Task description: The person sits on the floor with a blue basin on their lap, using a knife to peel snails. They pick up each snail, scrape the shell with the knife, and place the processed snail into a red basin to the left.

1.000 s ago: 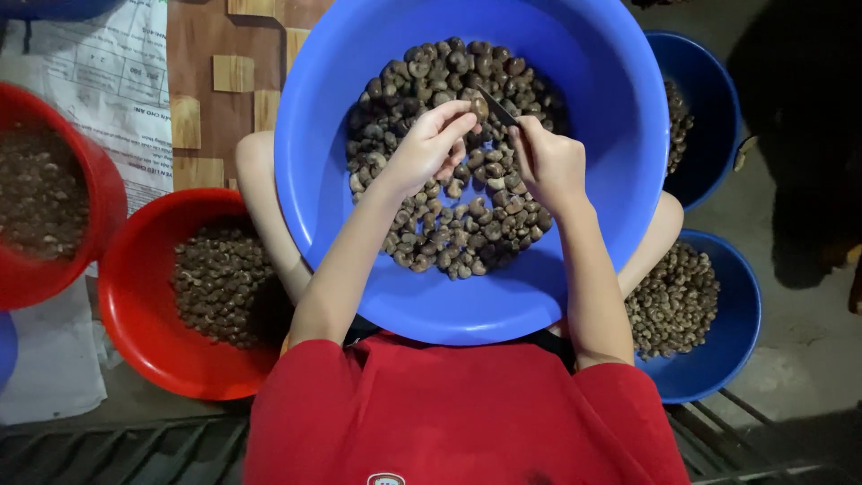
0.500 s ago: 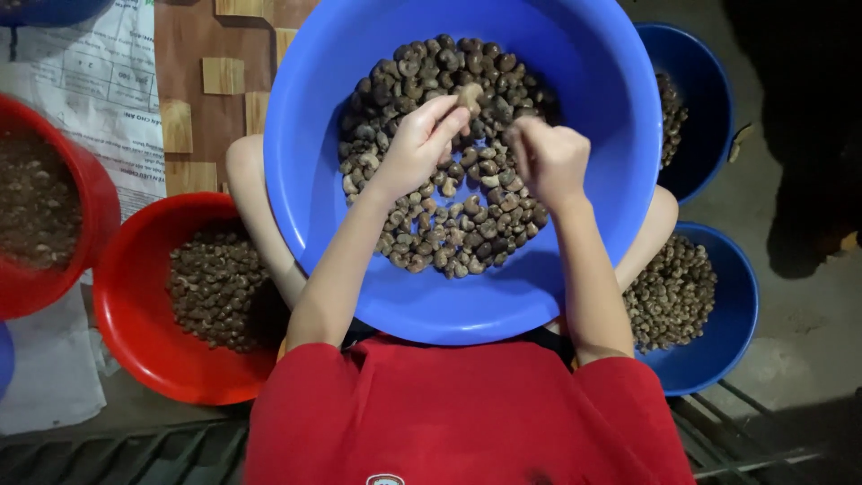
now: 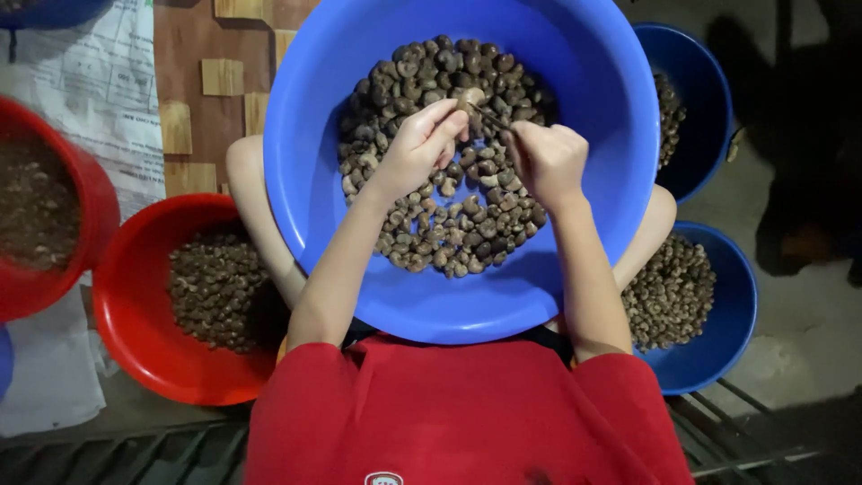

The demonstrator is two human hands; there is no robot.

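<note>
Blue basin (image 3: 359, 260) on the lap, dark nuts heaped toward its far rim. Left hand (image 3: 415, 148) pinches one pale nut (image 3: 469, 97) at the fingertips; right hand (image 3: 548, 162) is closed round a thin pick (image 3: 489, 117), tip at that nut. Looks like mid-shelling: next needs steady prying, nut pinched firm.

Both forearms reach forward, left hand (image 3: 415, 148) and right hand (image 3: 548, 162) curled, fingertips nearly meeting.
</note>
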